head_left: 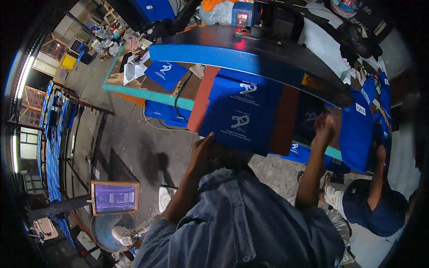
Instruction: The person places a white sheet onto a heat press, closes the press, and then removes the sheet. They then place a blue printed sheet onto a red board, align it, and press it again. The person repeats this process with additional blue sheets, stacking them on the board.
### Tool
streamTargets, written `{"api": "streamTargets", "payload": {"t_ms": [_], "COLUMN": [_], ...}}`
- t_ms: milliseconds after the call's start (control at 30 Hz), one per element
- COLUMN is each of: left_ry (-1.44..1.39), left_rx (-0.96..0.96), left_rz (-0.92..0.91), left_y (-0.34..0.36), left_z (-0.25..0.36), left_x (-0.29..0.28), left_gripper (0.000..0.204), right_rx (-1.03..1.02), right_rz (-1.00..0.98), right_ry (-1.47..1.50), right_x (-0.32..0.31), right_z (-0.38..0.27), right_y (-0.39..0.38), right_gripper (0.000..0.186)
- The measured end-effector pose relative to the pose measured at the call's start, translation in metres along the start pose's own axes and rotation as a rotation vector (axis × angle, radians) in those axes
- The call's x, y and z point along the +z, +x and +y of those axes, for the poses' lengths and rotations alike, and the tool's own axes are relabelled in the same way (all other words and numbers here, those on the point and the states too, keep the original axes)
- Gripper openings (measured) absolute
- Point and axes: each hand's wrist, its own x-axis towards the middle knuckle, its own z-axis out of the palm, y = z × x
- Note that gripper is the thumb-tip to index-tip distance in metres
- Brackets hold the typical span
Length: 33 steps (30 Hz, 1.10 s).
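Two printed blue fabric pieces (257, 107) lie overlapped on a reddish-brown pad (205, 87), with white lettering and an emblem on them. My left hand (202, 149) grips their near left corner, thumb on top; its other fingers are mostly hidden. Above the far part of the fabric hangs the wide upper plate of a heat press (214, 56), dark on top with a blue front edge. My right hand (325, 128) is raised to the right of the pad, near a dark printed fabric piece (308, 114). Its fingers are blurred and in shadow.
At right, another person (380, 205) reaches toward hanging blue fabric (357, 129). A table with a turquoise edge (147, 95) carries more blue fabric (165, 75). A lit red display (242, 18) stands behind the press. At lower left are a purple framed screen (115, 197) and a fan (105, 230).
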Motion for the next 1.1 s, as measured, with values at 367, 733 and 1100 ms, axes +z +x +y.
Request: {"api": "streamTargets", "payload": {"t_ms": [367, 733, 1100], "left_ry": [-0.009, 0.014, 0.075], "left_rx": [0.073, 0.092, -0.269], "left_rz": [-0.080, -0.171, -0.524], "left_y": [-0.017, 0.042, 0.120], "left_z": [0.010, 0.057, 0.083], "left_x": [-0.023, -0.110, -0.152], "left_gripper": [0.026, 0.030, 0.032], "right_rx": [0.599, 0.151, -0.733], "right_rz": [-0.297, -0.254, -0.579], "right_ry": [-0.174, -0.493, -1.164], "right_x": [0.023, 0.093, 0.306], "right_z": [0.032, 0.031, 0.068], "right_y": [-0.251, -0.283, -0.264], "right_gripper": [0.043, 0.022, 0.039]}}
